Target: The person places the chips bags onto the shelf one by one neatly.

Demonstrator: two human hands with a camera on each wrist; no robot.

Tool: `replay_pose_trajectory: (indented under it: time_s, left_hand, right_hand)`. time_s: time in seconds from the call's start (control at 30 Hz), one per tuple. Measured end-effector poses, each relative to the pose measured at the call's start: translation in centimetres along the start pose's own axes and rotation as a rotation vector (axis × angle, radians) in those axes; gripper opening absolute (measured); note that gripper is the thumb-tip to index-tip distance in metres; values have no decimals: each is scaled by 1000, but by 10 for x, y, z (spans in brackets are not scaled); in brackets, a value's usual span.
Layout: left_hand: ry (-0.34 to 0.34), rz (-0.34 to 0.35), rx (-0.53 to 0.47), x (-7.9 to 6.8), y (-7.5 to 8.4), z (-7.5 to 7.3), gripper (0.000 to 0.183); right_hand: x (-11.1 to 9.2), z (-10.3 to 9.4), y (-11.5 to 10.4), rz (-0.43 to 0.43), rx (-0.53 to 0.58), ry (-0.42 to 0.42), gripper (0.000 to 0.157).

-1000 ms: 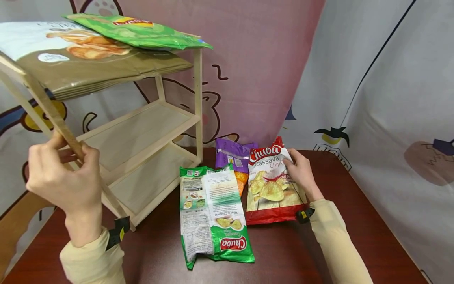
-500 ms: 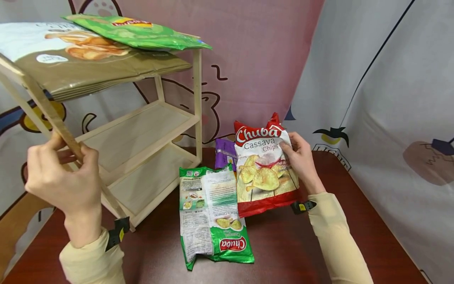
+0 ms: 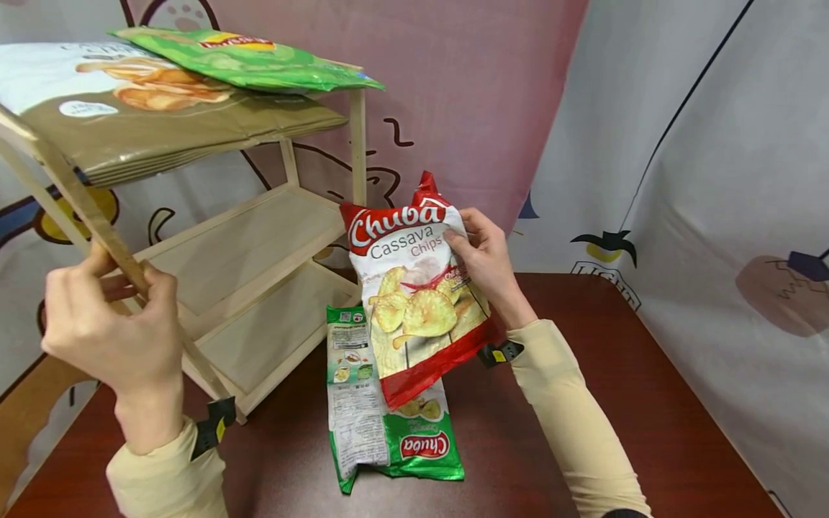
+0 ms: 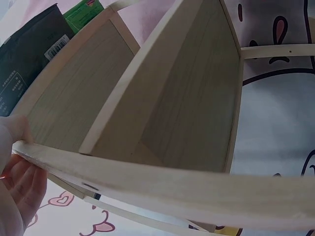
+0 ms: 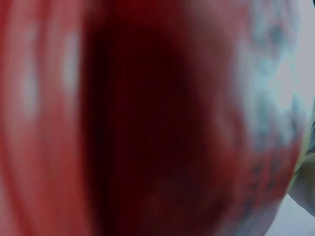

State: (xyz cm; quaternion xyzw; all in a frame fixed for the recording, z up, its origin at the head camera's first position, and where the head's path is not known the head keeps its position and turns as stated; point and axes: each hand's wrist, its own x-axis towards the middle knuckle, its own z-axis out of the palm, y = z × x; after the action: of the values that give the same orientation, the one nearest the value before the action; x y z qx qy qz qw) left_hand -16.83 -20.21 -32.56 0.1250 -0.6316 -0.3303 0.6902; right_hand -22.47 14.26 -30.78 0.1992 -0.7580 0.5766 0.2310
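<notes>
A red and white bag of cassava chips [image 3: 421, 309] is held up by my right hand [image 3: 488, 262], thumb on its front and fingers behind its upper right edge. It tilts and overlaps a green chip bag [image 3: 359, 417] lying on the table. The right wrist view is filled by the blurred red bag [image 5: 211, 147]. My left hand [image 3: 113, 324] pinches the front upright of a wooden shelf rack [image 3: 259, 288]. In the left wrist view, fingers [image 4: 32, 196] curl round that wooden upright [image 4: 147, 174].
On the rack's top lie a large brown and white snack bag [image 3: 162, 129] and a green chip bag [image 3: 252, 61]. Two lower shelves stand left of the held bag. The dark red table [image 3: 583, 403] extends right, with patterned cloth behind.
My right hand has lifted the red cassava chip bag off the table and carried it left, towards the rack. It now hides the purple bag. My left hand stays on the upright.
</notes>
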Motion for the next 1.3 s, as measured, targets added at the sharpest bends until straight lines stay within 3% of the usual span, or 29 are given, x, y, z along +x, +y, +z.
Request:
replay_pose_trajectory:
  time_s: [0.33, 0.7, 0.87, 1.13, 1.3]
  left_hand:
    - [-5, -2, 7, 0, 0, 0, 25]
    - [9, -16, 31, 0, 3, 1, 25]
    - [6, -27, 28, 0, 3, 0, 26]
    - [2, -18, 19, 0, 2, 1, 25]
    - [0, -29, 22, 1, 1, 0, 26]
  right_hand:
    - [16, 58, -7, -13, 168, -49, 18]
    - [35, 104, -20, -30, 280, -94, 19]
    - [42, 124, -23, -37, 272, -144, 16]
    - [47, 151, -23, 26, 276, -272, 21]
    - [55, 164, -25, 51, 186, -352, 27]
